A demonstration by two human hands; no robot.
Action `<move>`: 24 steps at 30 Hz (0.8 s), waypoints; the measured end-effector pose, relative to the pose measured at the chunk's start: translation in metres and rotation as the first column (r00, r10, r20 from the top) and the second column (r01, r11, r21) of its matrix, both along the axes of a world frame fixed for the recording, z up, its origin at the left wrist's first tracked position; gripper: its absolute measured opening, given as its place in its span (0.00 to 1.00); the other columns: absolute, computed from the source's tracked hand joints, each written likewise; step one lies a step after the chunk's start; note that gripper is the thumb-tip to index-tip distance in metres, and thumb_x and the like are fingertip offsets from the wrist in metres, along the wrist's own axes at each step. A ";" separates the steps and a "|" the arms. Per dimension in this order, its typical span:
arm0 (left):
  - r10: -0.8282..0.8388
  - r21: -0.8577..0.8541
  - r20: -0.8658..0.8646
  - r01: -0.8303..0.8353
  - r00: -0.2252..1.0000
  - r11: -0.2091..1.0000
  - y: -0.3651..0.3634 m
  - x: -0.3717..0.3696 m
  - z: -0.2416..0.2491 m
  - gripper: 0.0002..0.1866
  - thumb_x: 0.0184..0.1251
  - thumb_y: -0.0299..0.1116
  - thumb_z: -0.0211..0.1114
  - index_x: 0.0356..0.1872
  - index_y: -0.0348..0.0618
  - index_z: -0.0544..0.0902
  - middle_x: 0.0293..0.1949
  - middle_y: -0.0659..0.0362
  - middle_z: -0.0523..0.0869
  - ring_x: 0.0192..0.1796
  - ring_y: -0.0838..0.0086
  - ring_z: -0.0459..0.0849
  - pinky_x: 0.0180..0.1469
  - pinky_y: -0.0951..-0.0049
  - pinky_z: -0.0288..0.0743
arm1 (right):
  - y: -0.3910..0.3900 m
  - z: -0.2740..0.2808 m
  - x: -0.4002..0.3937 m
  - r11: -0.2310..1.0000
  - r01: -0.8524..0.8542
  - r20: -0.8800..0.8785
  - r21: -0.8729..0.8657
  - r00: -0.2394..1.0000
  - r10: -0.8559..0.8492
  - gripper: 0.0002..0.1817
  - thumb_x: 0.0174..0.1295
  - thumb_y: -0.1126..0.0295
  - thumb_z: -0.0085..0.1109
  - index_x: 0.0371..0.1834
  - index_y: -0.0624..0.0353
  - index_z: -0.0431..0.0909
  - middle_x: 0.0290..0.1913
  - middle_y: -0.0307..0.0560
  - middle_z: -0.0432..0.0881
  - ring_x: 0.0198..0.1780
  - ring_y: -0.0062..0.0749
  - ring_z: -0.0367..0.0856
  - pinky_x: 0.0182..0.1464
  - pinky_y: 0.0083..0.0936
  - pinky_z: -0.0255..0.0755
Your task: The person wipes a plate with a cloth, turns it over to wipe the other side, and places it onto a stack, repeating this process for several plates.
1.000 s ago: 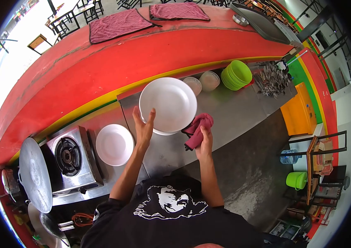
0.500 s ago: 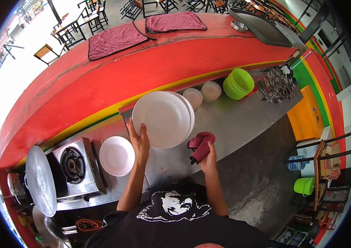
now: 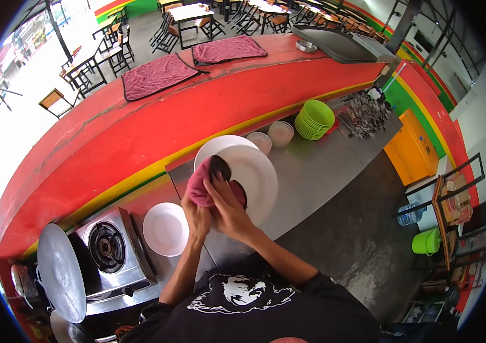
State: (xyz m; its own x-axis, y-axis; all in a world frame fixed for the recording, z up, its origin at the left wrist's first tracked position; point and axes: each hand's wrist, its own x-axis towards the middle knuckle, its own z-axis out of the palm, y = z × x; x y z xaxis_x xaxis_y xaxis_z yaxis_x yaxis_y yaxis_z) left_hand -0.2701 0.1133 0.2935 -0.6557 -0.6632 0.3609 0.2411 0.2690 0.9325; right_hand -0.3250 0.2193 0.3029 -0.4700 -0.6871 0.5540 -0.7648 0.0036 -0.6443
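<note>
A white plate (image 3: 259,180) is tilted in front of me, in front of a second white plate (image 3: 214,143) that shows above and behind it. A maroon cloth (image 3: 199,182) with dark edging is bunched over its left side. My left hand (image 3: 198,218) is closed at the plate's lower left rim, its fingertips partly hidden by the cloth. My right hand (image 3: 230,208) crosses over the plate, fingers closed on the cloth against its inner face. Another white plate (image 3: 165,228) lies on the metal counter (image 3: 306,191) to the left.
On the left stand a gas stove (image 3: 105,246) and a large round metal lid or pan (image 3: 62,271). Along the counter's back are plastic tubs (image 3: 280,134), stacked green bowls (image 3: 315,119) and piled cutlery (image 3: 364,116). A red ledge (image 3: 168,111) carries maroon towels (image 3: 160,75).
My right hand has brought the cloth left, from beside the plates onto the front plate. The front plate has shifted right of the one behind it. The head view has also moved.
</note>
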 end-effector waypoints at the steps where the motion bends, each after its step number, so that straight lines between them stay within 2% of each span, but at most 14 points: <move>1: 0.035 0.071 -0.049 -0.032 0.998 0.997 0.004 0.001 -0.003 0.21 0.82 0.42 0.52 0.62 0.34 0.78 0.50 0.57 0.86 0.50 0.78 0.81 0.54 0.76 0.74 | -0.005 -0.001 -0.002 0.997 0.064 -0.076 0.036 0.995 -0.061 0.36 0.64 0.78 0.55 0.78 0.61 0.57 0.77 0.63 0.58 0.79 0.60 0.53 0.78 0.52 0.48; 2: 0.079 0.146 -0.094 -0.065 0.992 0.987 0.006 0.004 -0.007 0.21 0.82 0.42 0.53 0.61 0.34 0.79 0.45 0.61 0.87 0.44 0.81 0.81 0.48 0.79 0.75 | -0.011 -0.006 -0.006 0.990 0.125 -0.155 0.070 0.981 -0.113 0.37 0.64 0.78 0.54 0.78 0.61 0.57 0.78 0.63 0.56 0.79 0.61 0.51 0.78 0.54 0.46; 3: 0.057 0.189 -0.012 -0.054 0.998 0.981 0.003 0.014 -0.001 0.21 0.82 0.43 0.53 0.60 0.34 0.80 0.42 0.63 0.85 0.40 0.83 0.79 0.44 0.81 0.72 | -0.016 -0.007 -0.011 0.978 0.180 -0.237 0.101 0.960 -0.152 0.37 0.63 0.79 0.54 0.78 0.60 0.57 0.78 0.63 0.55 0.80 0.62 0.50 0.78 0.55 0.45; 5: 0.011 0.284 0.161 -0.057 0.987 0.957 -0.007 0.045 0.014 0.22 0.82 0.44 0.53 0.59 0.35 0.81 0.34 0.68 0.83 0.33 0.88 0.73 0.35 0.84 0.67 | -0.023 0.004 -0.013 0.966 0.247 -0.190 0.069 0.954 -0.230 0.35 0.67 0.77 0.49 0.79 0.61 0.54 0.79 0.62 0.53 0.80 0.61 0.49 0.77 0.57 0.44; 8: 0.123 0.305 0.090 -0.145 0.988 0.941 -0.016 0.068 0.015 0.22 0.82 0.45 0.53 0.57 0.35 0.82 0.29 0.72 0.77 0.28 0.90 0.64 0.28 0.85 0.55 | -0.025 -0.009 -0.007 0.939 0.320 -0.252 0.128 0.926 -0.282 0.34 0.70 0.73 0.47 0.79 0.63 0.52 0.78 0.64 0.54 0.80 0.63 0.49 0.77 0.57 0.45; 9: 0.161 0.295 0.066 -0.173 0.985 0.940 -0.021 0.076 0.015 0.22 0.82 0.45 0.54 0.57 0.35 0.82 0.33 0.70 0.80 0.32 0.90 0.69 0.32 0.86 0.62 | -0.022 -0.017 0.003 0.938 0.311 -0.249 0.150 0.931 -0.269 0.34 0.70 0.72 0.47 0.79 0.64 0.52 0.78 0.65 0.55 0.80 0.63 0.49 0.77 0.57 0.45; 12: 0.243 0.344 -0.054 -0.210 0.969 0.915 -0.038 0.096 0.015 0.22 0.82 0.44 0.54 0.59 0.34 0.81 0.37 0.67 0.83 0.36 0.88 0.73 0.38 0.86 0.67 | -0.012 -0.042 0.049 0.951 0.212 -0.151 0.226 0.972 -0.181 0.34 0.70 0.70 0.48 0.79 0.65 0.52 0.76 0.67 0.58 0.79 0.65 0.49 0.77 0.57 0.45; 13: 0.244 0.335 -0.060 -0.210 0.968 0.918 -0.045 0.104 0.013 0.22 0.81 0.43 0.55 0.60 0.33 0.80 0.40 0.66 0.84 0.40 0.86 0.75 0.43 0.86 0.69 | -0.009 -0.049 0.067 0.949 0.158 -0.097 0.271 0.986 -0.137 0.34 0.70 0.70 0.49 0.79 0.65 0.52 0.76 0.67 0.58 0.80 0.65 0.49 0.77 0.57 0.44; 16: 0.283 0.279 -0.062 -0.255 0.957 0.926 -0.055 0.116 0.005 0.22 0.82 0.43 0.54 0.59 0.33 0.81 0.40 0.65 0.84 0.41 0.85 0.75 0.44 0.85 0.69 | -0.005 -0.043 0.114 0.941 -0.092 0.065 0.326 0.995 0.075 0.35 0.70 0.69 0.50 0.79 0.66 0.51 0.76 0.68 0.58 0.80 0.65 0.47 0.77 0.58 0.43; 19: 0.163 0.395 -0.033 -0.137 0.986 0.908 -0.054 0.128 -0.003 0.22 0.81 0.44 0.55 0.58 0.34 0.82 0.44 0.62 0.85 0.44 0.84 0.78 0.48 0.83 0.72 | -0.013 -0.029 0.132 0.908 -0.277 0.157 0.316 0.959 0.237 0.36 0.70 0.68 0.50 0.79 0.65 0.50 0.77 0.71 0.54 0.80 0.69 0.43 0.78 0.58 0.40; 22: -0.048 0.524 0.118 -0.021 0.992 0.852 -0.050 0.144 0.010 0.22 0.81 0.45 0.56 0.58 0.36 0.83 0.37 0.67 0.82 0.39 0.87 0.74 0.42 0.85 0.68 | -0.030 -0.042 0.134 0.930 -0.237 0.104 0.282 0.971 0.216 0.37 0.71 0.65 0.49 0.80 0.66 0.49 0.78 0.72 0.50 0.80 0.73 0.39 0.78 0.58 0.37; 23: -0.080 0.583 0.124 -0.007 0.989 0.812 -0.048 0.148 0.006 0.21 0.80 0.45 0.57 0.58 0.38 0.83 0.32 0.72 0.77 0.35 0.90 0.68 0.37 0.85 0.62 | -0.036 -0.041 0.132 0.937 -0.198 0.071 0.288 0.980 0.186 0.37 0.72 0.64 0.48 0.80 0.67 0.48 0.78 0.73 0.48 0.80 0.74 0.37 0.78 0.59 0.36; 24: -0.028 0.531 0.069 -0.013 0.997 0.847 -0.047 0.147 -0.014 0.21 0.80 0.46 0.57 0.57 0.38 0.84 0.32 0.73 0.77 0.35 0.90 0.68 0.37 0.86 0.62 | -0.042 -0.041 0.127 0.942 -0.159 0.036 0.295 0.987 0.155 0.37 0.72 0.62 0.47 0.79 0.68 0.48 0.78 0.74 0.47 0.80 0.75 0.36 0.77 0.60 0.35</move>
